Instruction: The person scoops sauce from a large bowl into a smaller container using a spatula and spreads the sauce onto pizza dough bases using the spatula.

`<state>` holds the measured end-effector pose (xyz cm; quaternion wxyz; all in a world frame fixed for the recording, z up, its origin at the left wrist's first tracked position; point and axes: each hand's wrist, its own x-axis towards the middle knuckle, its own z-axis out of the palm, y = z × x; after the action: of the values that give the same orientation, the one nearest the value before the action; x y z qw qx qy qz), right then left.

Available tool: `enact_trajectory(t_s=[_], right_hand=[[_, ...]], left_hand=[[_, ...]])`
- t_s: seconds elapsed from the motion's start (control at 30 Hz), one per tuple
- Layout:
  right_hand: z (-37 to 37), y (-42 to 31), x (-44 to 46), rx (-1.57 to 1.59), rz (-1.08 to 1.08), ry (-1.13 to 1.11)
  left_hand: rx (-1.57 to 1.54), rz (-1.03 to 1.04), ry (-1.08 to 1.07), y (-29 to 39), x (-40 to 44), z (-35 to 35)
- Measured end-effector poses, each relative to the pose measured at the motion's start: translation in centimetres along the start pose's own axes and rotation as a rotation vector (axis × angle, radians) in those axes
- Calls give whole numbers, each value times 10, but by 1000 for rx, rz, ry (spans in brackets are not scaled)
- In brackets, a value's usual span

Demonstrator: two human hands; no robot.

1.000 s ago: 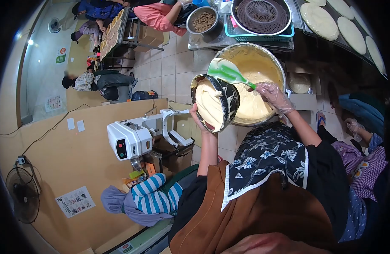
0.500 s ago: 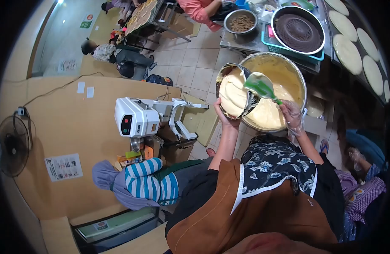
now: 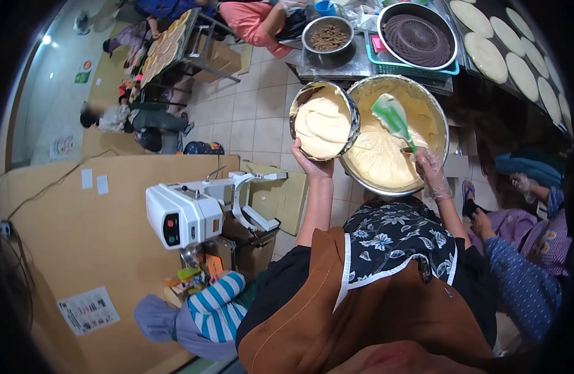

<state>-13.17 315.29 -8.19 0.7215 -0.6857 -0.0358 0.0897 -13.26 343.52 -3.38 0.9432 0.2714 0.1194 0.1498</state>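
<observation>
My left hand (image 3: 313, 164) grips a small dark-rimmed bowl (image 3: 354, 126) from below, at its near side. Smooth pale-yellow batter (image 3: 323, 124) fills much of this bowl. In a clear plastic glove, my right hand (image 3: 431, 167) is closed around the handle of a green spatula (image 3: 394, 119). The spatula's blade is smeared with batter and hangs over a large metal mixing bowl (image 3: 444, 112), apart from the small one. More batter (image 3: 381, 159) lies in the large bowl, and its inner walls are coated. The small bowl is beside the large bowl's left rim.
Behind stand a metal bowl of brown crumbly filling (image 3: 328, 38) and a round pan with dark contents (image 3: 420, 38). Pale flat rounds (image 3: 485, 57) lie on a tray at right. A white stand mixer (image 3: 181, 215) is at left. Several people are nearby.
The small bowl has moved left, away from the large bowl, and sits more level. The spatula has left the small bowl's rim and is now over the large bowl. The view has shifted.
</observation>
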Motion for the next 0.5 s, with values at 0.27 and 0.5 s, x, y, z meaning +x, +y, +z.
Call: enact_trajectory(t_s=[0.27, 0.5], right_hand=[[34, 11, -34, 25, 82, 180], [34, -18, -63, 120, 107, 348]], left_hand=[[151, -47, 22, 20, 24, 4], [248, -62, -66, 19, 7, 6]])
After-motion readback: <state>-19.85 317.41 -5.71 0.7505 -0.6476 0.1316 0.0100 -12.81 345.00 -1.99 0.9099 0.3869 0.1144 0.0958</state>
